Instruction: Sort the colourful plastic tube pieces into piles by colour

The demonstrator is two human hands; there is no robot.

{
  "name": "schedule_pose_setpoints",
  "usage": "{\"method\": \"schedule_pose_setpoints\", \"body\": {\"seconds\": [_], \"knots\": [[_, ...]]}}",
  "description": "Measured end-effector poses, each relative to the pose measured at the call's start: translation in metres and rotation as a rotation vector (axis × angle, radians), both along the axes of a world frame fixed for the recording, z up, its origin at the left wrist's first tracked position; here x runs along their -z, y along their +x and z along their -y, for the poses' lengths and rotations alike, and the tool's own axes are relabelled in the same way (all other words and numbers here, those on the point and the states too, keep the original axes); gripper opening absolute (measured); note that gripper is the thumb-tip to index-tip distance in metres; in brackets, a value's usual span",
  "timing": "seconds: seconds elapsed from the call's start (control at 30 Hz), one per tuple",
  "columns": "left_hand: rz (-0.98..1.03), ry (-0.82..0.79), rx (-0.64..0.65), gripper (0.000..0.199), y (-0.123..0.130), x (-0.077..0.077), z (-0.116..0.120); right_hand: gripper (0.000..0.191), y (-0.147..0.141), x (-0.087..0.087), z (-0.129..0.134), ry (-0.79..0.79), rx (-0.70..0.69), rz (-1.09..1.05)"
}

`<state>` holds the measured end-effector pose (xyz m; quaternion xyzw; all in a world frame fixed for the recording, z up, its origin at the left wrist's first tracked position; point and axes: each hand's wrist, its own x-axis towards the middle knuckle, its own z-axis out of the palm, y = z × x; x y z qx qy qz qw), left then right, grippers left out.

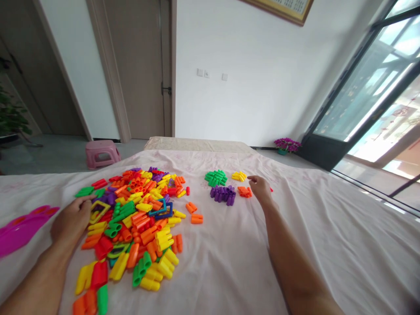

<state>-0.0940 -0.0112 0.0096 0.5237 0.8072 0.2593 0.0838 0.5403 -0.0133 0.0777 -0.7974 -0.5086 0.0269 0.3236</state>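
Note:
My left hand [71, 218] is at the left edge of a large mixed pile of plastic building blocks [141, 208]. Its index finger stretches over the pile's edge, beside a yellow frame-shaped block [98, 211] and below some green blocks [84, 191]; the other fingers are mostly hidden. My right hand [260, 189] is low over the cloth at the sorted groups, its index finger pointing at a small yellow cluster [239, 176]. Close by it are an orange cluster [244, 191], a purple cluster [223, 195] and a green cluster [216, 178]. A bit of red [271, 190] shows behind this hand.
A pale patterned cloth [226, 262] covers the surface. Loose orange blocks [197, 218] lie right of the pile. A magenta tray-like thing [28, 227] is at far left. Beyond are a pink stool [103, 154], a door [138, 70] and purple flowers [287, 144].

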Motion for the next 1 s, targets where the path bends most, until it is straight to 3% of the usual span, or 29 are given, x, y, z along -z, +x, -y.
{"method": "schedule_pose_setpoints", "body": {"seconds": [0.1,0.2,0.27,0.37,0.5,0.6,0.73,0.9,1.0], "knots": [[0.017,0.008,-0.063,0.052,0.005,-0.004,0.003,0.036,-0.032,-0.018,0.001,0.257,-0.126,-0.001],[0.040,0.020,-0.063,0.050,0.010,-0.008,0.005,0.030,-0.084,-0.032,0.013,0.371,-0.436,-0.079],[0.049,0.014,-0.066,0.050,0.011,-0.009,0.006,0.025,-0.124,-0.036,0.028,0.303,-0.666,-0.126],[0.065,0.010,-0.059,0.049,0.011,-0.010,0.007,0.019,-0.176,-0.031,0.054,0.075,-1.015,-0.178],[0.073,0.028,-0.045,0.048,0.011,-0.010,0.007,0.029,-0.215,-0.012,0.079,-0.197,-1.266,-0.104],[0.072,0.039,-0.044,0.047,0.010,-0.008,0.007,0.041,-0.228,-0.001,0.088,-0.207,-1.341,0.095],[0.066,0.062,-0.032,0.047,0.009,-0.006,0.007,0.038,-0.235,0.004,0.091,-0.190,-1.345,0.217],[0.046,0.069,-0.020,0.046,0.007,-0.003,0.005,0.030,-0.233,0.009,0.088,-0.199,-1.142,0.139],[0.046,0.057,-0.051,0.046,0.007,-0.001,0.003,0.026,-0.226,0.011,0.080,-0.093,-1.088,0.022]]}}
